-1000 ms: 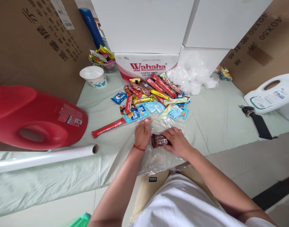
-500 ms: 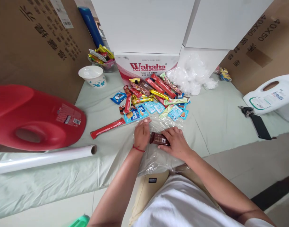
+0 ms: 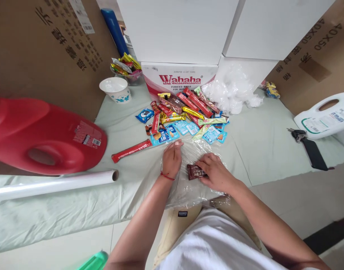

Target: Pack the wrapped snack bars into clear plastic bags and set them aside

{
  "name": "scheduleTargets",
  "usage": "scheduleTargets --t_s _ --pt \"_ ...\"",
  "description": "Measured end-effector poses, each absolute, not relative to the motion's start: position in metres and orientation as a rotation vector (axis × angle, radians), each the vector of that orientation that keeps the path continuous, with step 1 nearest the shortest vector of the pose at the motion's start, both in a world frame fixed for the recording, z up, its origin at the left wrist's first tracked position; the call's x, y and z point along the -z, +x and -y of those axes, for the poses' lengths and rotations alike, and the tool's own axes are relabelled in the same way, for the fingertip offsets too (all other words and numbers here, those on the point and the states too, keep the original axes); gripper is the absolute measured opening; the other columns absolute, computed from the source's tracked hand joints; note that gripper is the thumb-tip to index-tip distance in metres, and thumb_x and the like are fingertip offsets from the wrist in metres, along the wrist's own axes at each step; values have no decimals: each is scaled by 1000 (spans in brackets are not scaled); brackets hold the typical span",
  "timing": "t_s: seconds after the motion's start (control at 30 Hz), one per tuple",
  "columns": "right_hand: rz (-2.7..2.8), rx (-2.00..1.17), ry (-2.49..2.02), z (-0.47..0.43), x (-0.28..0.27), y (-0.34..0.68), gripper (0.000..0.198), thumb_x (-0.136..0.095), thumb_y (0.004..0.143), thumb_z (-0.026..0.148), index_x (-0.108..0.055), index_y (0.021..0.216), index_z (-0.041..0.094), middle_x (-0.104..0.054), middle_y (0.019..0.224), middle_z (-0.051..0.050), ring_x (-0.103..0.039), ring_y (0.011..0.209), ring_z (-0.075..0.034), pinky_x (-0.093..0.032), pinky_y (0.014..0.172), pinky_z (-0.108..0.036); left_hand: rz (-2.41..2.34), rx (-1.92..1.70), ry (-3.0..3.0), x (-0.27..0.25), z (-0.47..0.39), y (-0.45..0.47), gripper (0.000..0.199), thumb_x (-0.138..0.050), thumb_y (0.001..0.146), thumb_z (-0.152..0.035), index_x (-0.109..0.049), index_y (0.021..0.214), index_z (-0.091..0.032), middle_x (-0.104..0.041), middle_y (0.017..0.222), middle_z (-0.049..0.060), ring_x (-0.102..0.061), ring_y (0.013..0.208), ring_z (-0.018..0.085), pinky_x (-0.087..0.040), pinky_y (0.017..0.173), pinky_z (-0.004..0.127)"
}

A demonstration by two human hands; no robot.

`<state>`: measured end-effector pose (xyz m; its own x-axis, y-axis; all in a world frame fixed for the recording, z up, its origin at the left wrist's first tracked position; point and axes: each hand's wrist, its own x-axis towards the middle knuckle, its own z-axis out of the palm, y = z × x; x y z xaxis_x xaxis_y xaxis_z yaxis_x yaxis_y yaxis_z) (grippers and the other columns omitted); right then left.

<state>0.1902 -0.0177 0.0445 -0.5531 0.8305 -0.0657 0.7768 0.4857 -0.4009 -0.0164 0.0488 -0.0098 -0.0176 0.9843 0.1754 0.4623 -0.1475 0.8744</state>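
Note:
A dark brown wrapped snack bar (image 3: 195, 172) lies on a sheet of clear plastic wrap (image 3: 186, 192) at the front of the table. My right hand (image 3: 215, 171) is closed over the bar's right end, fingers on the far side and thumb on the near side. To the left, my left hand (image 3: 172, 159) rests on the wrap with its fingers drawn together, seemingly gripping the film; its fingertips are partly hidden. A small gap separates it from the bar. Just beyond lie a red stick packet (image 3: 132, 150) and blue snack packets (image 3: 165, 135).
Behind is a heap of mixed snacks (image 3: 193, 107) against a Wahaha carton (image 3: 179, 77), beside crumpled clear plastic (image 3: 231, 92). A red jug (image 3: 48, 135), a film roll (image 3: 56, 184) and a paper cup (image 3: 115, 90) stand left. Right are a white jug (image 3: 325, 116), keys and a black case (image 3: 314, 153).
My right hand has shifted the snack bar slightly right and nearer to me, away from my left hand. The left hand keeps its place on the wrap. The view has moved a little.

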Motion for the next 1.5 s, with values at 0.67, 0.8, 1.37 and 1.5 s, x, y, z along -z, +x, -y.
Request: scheduleTargets --t_s 0.67,0.8,1.37,1.5 --pt "2604 -498 -1403 4 -35 167 66 -73 89 54 -63 137 11 -62 125 -18 -45 125 -36 -33 110 -53 -1496 -1147 1585 13 -48 -20 63 -23 108 -48 -77 111 -16 -75 128 11 -66 127 24 -45 118 47" --pt "2596 -481 -1382 4 -33 168 66 -74 88 54 -62 138 11 -64 126 -18 -44 129 -36 -31 112 -53 -1496 -1149 1606 13 -49 -20 62 -23 108 -48 -77 110 -17 -76 124 11 -67 124 24 -47 116 47" --pt "2463 -521 -1196 10 -40 190 58 -68 94 51 -59 142 20 -62 137 -16 -47 135 -34 -35 115 -60 -1368 -1317 1371 2 -44 -20 60 -35 104 -60 -79 106 -20 -76 126 10 -67 125 26 -45 117 45" --pt "2357 -478 -1120 57 -50 208 42 -62 100 45 -62 135 23 -68 122 -13 -56 122 -30 -49 104 -52 -1194 -1411 1247 -2 -44 -20 53 -42 103 -57 -81 105 -20 -76 126 8 -65 130 26 -43 120 45"
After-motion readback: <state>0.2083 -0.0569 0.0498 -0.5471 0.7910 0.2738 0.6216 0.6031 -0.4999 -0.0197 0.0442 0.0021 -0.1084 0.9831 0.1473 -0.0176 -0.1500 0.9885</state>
